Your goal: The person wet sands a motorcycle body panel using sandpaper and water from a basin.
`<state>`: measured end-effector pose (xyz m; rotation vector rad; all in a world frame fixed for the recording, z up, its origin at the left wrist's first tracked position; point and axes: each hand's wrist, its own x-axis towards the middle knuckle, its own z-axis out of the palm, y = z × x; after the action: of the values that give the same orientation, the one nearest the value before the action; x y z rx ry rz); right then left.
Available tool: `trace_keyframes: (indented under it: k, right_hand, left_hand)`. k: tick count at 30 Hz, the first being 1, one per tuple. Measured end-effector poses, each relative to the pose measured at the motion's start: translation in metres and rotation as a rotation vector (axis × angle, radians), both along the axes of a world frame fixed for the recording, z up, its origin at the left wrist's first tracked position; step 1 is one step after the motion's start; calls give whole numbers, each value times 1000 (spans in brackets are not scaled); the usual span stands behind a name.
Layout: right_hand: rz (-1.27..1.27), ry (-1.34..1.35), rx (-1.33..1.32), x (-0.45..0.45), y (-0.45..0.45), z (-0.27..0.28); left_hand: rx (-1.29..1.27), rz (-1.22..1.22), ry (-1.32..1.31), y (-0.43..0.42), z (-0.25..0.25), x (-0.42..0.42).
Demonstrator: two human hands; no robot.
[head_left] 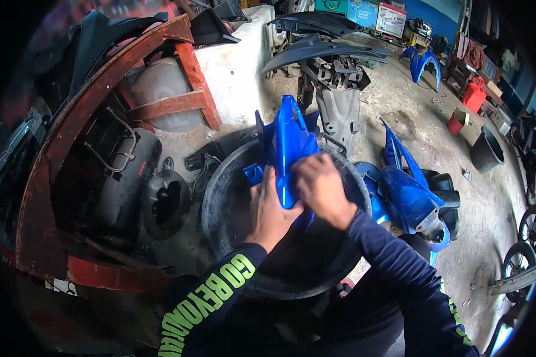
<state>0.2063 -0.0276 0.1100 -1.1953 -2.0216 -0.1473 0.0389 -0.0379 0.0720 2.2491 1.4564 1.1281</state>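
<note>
A glossy blue plastic panel (287,140) stands upright over a large dark round tub (220,238). My left hand (271,211) grips its lower part from the left, with the thumb across the front. On the right side of the same panel rests my right hand (323,187), its fingers curled and slightly blurred. Whatever the right fingers may hold is hidden. Dark water or shadow fills the tub below; I cannot tell which.
A red wooden frame (167,107) and a black tank (131,178) stand left. More blue panels (405,190) lie right of the tub. Dark fairings (324,52) are ahead. A grey bucket (487,150) and a red container (474,94) stand farther right.
</note>
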Motion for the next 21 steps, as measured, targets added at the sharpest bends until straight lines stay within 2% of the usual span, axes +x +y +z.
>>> trace_keyframes:
  k: [3, 5, 7, 11, 13, 15, 18, 19, 21]
  right_hand:
    - [252, -53, 104, -17, -22, 7]
    - [72, 73, -67, 1, -1, -2]
    - [12, 105, -74, 15, 16, 0]
    - [316, 51, 29, -3, -10, 1]
    - [98, 78, -74, 18, 10, -4]
    - [-8, 154, -53, 18, 15, -12]
    - [265, 57, 75, -14, -15, -3]
    - [261, 62, 78, -7, -9, -6]
    - [36, 162, -32, 17, 15, -18]
  left_hand:
    - [37, -5, 33, 2, -11, -6]
    - [14, -12, 21, 0, 0, -4]
    - [-12, -14, -6, -2, -1, -4]
    - [59, -77, -2, 3, -2, -15]
    - [-81, -58, -21, 2, 3, -20]
    - [-70, -51, -7, 3, -2, -21]
    - [-54, -78, 6, 6, -3, -24]
    - [-52, -81, 12, 6, 0, -24]
    - [-145, -53, 4, 4, 5, -24]
